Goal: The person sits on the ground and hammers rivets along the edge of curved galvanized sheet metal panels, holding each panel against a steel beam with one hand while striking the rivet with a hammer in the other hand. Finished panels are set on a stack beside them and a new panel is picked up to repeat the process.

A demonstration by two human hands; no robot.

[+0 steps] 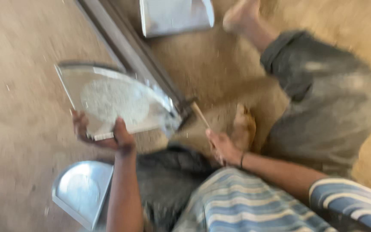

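Presently in view, listed from the hands outward:

Left hand [108, 136]: raised over the sandy floor [18, 129], fingers curled under and thumb over the near edge of a flat metal tray [117, 101], grasping it. The tray is tilted, a corner pointing up-left, and carries a pale round patch of white powdery material [108, 99] on its face.

Right hand [222, 146]: lower, near the person's knee, closed around a thin wooden stick [200, 114] that slants up-left toward the tray's right edge. Motion blur makes it uncertain whether the stick's tip touches the tray. A dark band sits on that wrist.

Metal bar [125, 47]: long, grey, lying diagonally on the floor behind the tray.

Second metal tray [82, 189]: resting on the floor below the left forearm, a faint pale circle on it.

Third metal tray [174, 15]: at the top edge, just beyond the bar, partly cut off.

Clothing: blue-and-white striped shirt [245, 202], grey trousers [327, 99] on the bent right leg, bare foot [241, 15] on the floor near the third tray.
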